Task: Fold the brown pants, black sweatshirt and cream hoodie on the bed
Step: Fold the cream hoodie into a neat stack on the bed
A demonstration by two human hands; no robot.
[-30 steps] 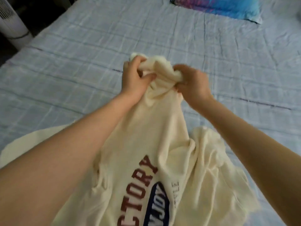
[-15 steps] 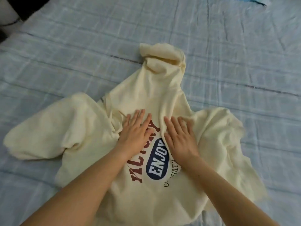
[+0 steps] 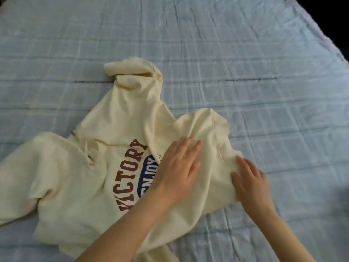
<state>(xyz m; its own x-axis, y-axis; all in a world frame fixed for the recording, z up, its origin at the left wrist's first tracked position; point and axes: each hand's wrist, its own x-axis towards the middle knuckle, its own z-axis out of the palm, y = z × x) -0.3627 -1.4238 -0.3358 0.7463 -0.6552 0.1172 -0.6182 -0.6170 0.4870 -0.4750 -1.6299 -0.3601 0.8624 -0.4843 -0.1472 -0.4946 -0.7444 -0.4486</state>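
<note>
A cream cotton hoodie (image 3: 66, 176) with a dark red and navy chest print (image 3: 132, 173) lies front side up and rumpled on the pale blue checked bed cover (image 3: 245, 53), its hood (image 3: 136, 72) pointing away from the person. The left hand (image 3: 177, 167) presses flat with straight fingers on the chest just beside the print. The right hand (image 3: 249, 182), fingers also extended and gripping nothing, rests on the edge of the bunched fabric on the right side.

Dim, soft, even light with a bluish cast leaves only faint shadows. The right hand (image 3: 251, 184) is smeared by motion blur, the whole frame slightly soft. At 1 o'clock the corner falls to black, where the edge of the bed (image 3: 245, 53) bends with wide-angle distortion
</note>
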